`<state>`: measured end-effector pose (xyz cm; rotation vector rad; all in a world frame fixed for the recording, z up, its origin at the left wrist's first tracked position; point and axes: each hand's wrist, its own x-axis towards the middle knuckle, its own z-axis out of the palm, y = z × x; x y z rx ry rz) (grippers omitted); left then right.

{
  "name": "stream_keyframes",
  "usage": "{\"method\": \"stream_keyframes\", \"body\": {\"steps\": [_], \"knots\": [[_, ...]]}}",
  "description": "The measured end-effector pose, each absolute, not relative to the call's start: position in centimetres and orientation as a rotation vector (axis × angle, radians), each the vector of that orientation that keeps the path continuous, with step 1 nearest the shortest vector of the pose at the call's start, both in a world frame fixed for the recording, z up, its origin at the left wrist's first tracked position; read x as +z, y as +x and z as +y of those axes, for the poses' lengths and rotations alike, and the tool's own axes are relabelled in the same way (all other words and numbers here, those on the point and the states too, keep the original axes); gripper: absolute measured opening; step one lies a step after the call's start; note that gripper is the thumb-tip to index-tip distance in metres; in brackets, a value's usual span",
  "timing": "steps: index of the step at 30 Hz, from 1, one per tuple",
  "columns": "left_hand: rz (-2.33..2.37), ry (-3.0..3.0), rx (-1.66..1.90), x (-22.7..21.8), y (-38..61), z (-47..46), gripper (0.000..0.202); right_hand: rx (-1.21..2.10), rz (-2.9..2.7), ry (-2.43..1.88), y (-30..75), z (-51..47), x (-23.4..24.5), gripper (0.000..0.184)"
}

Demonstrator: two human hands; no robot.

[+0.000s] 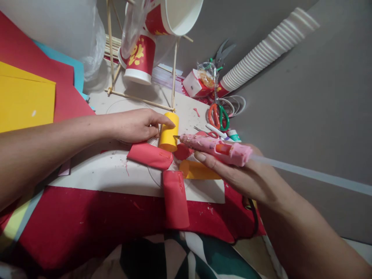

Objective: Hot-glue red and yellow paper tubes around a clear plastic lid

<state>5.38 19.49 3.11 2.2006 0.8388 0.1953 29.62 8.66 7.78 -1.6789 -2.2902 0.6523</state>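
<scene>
My left hand (135,124) rests on the white board (116,174), fingers closed round a yellow paper tube (169,131) that it holds upright. My right hand (244,170) grips a pink glue gun (216,148) with a clear glue stick (305,172) sticking out behind; its nozzle points at the yellow tube's side. Three red paper tubes lie flat close by: one (149,155) just under my left hand, one (175,198) nearer me, one (183,151) partly hidden under the gun. A flattened orange piece (197,170) lies under my right hand.
Red-and-green scissors (218,116) and markers (226,135) lie behind the gun. A long stack of paper cups (267,48), a stick frame (139,99) holding red cups (141,58), pliers (222,52), red paper (66,232) and yellow paper (23,100) surround the board. A grey wall (319,97) is at right.
</scene>
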Motion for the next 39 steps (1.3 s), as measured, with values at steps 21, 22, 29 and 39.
{"method": "stream_keyframes", "body": {"steps": [21, 22, 29, 39], "knots": [[0.829, 2.196, 0.209, 2.9, 5.4, 19.6, 0.053, 0.686, -2.318, -1.71, 30.3, 6.9, 7.9, 0.04], [0.828, 2.199, 0.209, 2.9, 5.4, 19.6, 0.053, 0.689, -2.317, -1.704, 30.3, 6.9, 7.8, 0.04], [0.821, 2.206, 0.218, 2.7, 5.3, 19.7, 0.055, 0.651, -2.304, -1.688, 30.2, 7.3, 7.7, 0.038], [0.813, 2.196, 0.23, 2.8, 5.4, 19.6, 0.054, 0.684, -2.262, -1.674, 30.1, 9.1, 7.1, 0.039]]}}
